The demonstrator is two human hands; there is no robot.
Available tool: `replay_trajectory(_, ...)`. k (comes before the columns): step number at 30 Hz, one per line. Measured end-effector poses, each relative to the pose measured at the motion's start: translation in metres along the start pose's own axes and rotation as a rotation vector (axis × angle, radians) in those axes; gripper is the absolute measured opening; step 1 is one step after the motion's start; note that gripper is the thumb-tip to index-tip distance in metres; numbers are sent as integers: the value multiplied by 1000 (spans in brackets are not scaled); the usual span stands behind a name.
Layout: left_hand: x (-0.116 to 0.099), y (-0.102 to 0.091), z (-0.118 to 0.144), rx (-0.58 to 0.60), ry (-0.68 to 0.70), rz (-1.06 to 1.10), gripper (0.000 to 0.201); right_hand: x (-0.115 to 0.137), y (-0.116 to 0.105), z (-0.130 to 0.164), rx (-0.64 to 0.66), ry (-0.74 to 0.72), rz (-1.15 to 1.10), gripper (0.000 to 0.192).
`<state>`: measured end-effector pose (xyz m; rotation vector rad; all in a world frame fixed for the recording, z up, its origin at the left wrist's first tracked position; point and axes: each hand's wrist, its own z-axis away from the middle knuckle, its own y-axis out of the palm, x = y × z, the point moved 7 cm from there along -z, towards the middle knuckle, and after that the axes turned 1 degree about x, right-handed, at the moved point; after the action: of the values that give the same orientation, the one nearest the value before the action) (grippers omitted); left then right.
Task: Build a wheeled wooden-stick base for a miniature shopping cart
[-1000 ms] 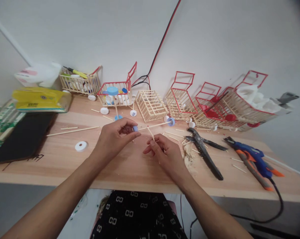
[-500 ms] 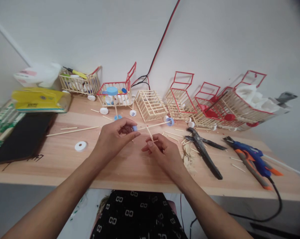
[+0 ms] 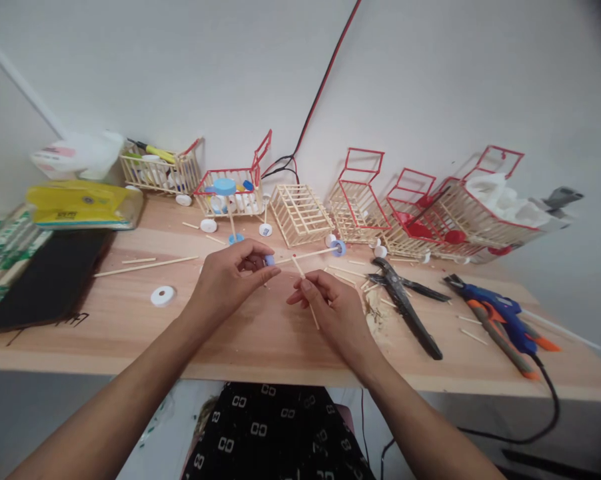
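My left hand [image 3: 228, 280] pinches the near end of a thin wooden axle stick [image 3: 305, 254] at a small blue cap wheel [image 3: 269, 260]. The stick runs right to a second blue cap wheel [image 3: 338, 248] resting on the wooden table [image 3: 130, 313]. My right hand [image 3: 333, 308] holds a short wooden stick [image 3: 304, 291] between thumb and fingers, angled up toward the axle. The two hands are close together above the table's middle.
Several stick-built carts with red frames [image 3: 360, 193] line the wall. Black pliers [image 3: 405, 303] and a blue-orange glue gun [image 3: 500, 317] lie to the right. A white cap [image 3: 162, 295], a long stick [image 3: 145, 265], a black pad [image 3: 45, 277] and a yellow package [image 3: 80, 203] lie left.
My right hand has shifted slightly and the short stick now shows below the fingers as well. The view has tilted a little. My left hand keeps its pinch.
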<state>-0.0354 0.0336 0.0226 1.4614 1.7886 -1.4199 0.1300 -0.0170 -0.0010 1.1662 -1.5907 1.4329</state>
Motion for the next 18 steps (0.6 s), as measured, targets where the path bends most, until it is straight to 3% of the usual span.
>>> replay_trajectory(18,4,0,0,-7,4,-3,24,-7,0,-2,0,44,-8,25)
